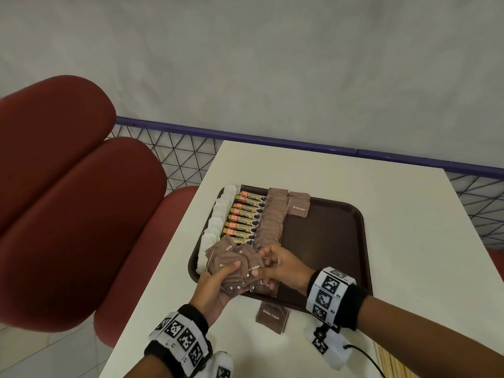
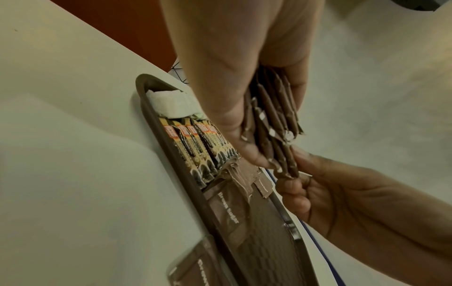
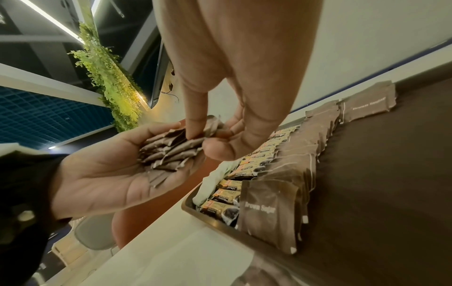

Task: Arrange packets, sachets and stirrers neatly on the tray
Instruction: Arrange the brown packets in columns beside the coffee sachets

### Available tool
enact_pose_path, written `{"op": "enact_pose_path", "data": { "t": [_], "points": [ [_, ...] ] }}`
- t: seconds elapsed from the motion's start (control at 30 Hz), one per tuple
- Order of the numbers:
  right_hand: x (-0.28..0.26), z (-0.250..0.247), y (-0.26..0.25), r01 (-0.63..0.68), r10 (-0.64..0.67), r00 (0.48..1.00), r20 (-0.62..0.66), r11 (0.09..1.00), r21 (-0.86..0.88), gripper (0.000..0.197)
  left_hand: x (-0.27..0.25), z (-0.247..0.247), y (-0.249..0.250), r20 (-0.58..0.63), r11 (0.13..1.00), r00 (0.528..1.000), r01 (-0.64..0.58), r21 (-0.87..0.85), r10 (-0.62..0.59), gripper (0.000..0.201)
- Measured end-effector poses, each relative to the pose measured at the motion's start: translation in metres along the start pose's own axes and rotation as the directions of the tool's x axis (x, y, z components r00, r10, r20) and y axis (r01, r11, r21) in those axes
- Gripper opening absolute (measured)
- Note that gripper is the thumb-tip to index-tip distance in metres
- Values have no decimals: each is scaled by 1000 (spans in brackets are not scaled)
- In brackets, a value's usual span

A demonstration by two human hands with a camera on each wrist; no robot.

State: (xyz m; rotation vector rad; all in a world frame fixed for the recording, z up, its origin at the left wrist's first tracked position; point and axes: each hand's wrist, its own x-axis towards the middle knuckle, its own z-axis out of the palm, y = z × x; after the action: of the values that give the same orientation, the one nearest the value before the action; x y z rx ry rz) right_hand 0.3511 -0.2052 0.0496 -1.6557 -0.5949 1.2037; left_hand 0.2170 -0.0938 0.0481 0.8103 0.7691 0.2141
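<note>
Over the white table [image 1: 354, 203], both hands grip brown sugar sachets [image 1: 234, 264].

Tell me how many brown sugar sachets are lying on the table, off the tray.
1: a brown sugar sachet lies flat on the white table, just outside the near edge of the tray. Others may be hidden under the arms.
</note>
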Motion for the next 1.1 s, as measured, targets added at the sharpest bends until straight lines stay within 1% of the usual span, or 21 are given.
{"op": "enact_pose_path", "data": {
  "t": [0.17, 0.3, 0.33, 0.4, 0.43, 0.47, 0.5, 0.53, 0.6, 0.67, 0.73, 0.87, 0.93, 1.0, 1.07, 1.1],
  "points": [
    [2, -2, 2, 22, -22, 999, 26, 1000, 11, 22, 0, -2, 0, -3, 1000, 1000, 8, -14, -8, 34],
    [5, -10, 0, 17, -18, 999, -38, 1000, -25, 32, -1, -5, 1, -18, 1000, 1000, -12, -8, 12, 30],
    [6, -15, 0, 13, -15, 999, -51, 999, -42, 31, 0, -7, 1, -25, 1000, 1000, -18, -8, 18, 29],
    [8, -28, -1, 1, -9, 996, -84, 995, -97, 19, 2, -9, 1, -37, 1000, 999, -30, -10, 29, 28],
    [9, -36, -2, -7, -10, 992, -127, 991, -133, 14, 2, -11, 2, -41, 999, 999, -35, -9, 35, 28],
    [12, -46, -1, -16, -17, 981, -195, 986, -167, 11, 3, -13, 3, -43, 999, 998, -41, -5, 41, 27],
    [15, -56, 1, -25, -29, 959, -283, 982, -187, 11, 3, -14, 3, -45, 999, 998, -45, -2, 45, 26],
    [19, -67, 2, -38, -36, 925, -378, 982, -187, 11, 3, -16, 3, -47, 999, 998, -45, 2, 45, 27],
    [28, -88, 4, -51, -23, 847, -531, 991, -125, 13, 4, -19, 3, -54, 999, 998, -41, 17, 42, 30],
    [39, -108, 6, -74, 20, 782, -623, 995, -61, 14, 5, -21, 3, -53, 998, 998, -40, 44, 43, 34],
    [51, -123, 6, -118, 52, 741, -669, 992, -53, 12, 6, -22, 2, -42, 997, 998, -37, 66, 40, 35],
    [70, -133, 5, -224, 88, 699, -710, 969, -101, 22, 8, -19, 2, -31, 996, 999, -32, 86, 35, 31],
    [76, -133, 4, -274, 107, 690, -716, 954, -121, 26, 10, -19, 4, -34, 996, 999, -33, 85, 36, 33],
    [85, -133, 6, -291, 123, 682, -720, 950, -113, 29, 11, -21, 5, -35, 996, 999, -31, 80, 34, 37],
    [95, -132, 9, -307, 137, 677, -723, 945, -109, 27, 11, -23, 7, -21, 997, 999, -35, 74, 36, 42],
    [98, -131, 10, -320, 138, 673, -727, 940, -118, 24, 11, -24, 9, -5, 997, 999, -40, 70, 40, 42]
  ]
}}
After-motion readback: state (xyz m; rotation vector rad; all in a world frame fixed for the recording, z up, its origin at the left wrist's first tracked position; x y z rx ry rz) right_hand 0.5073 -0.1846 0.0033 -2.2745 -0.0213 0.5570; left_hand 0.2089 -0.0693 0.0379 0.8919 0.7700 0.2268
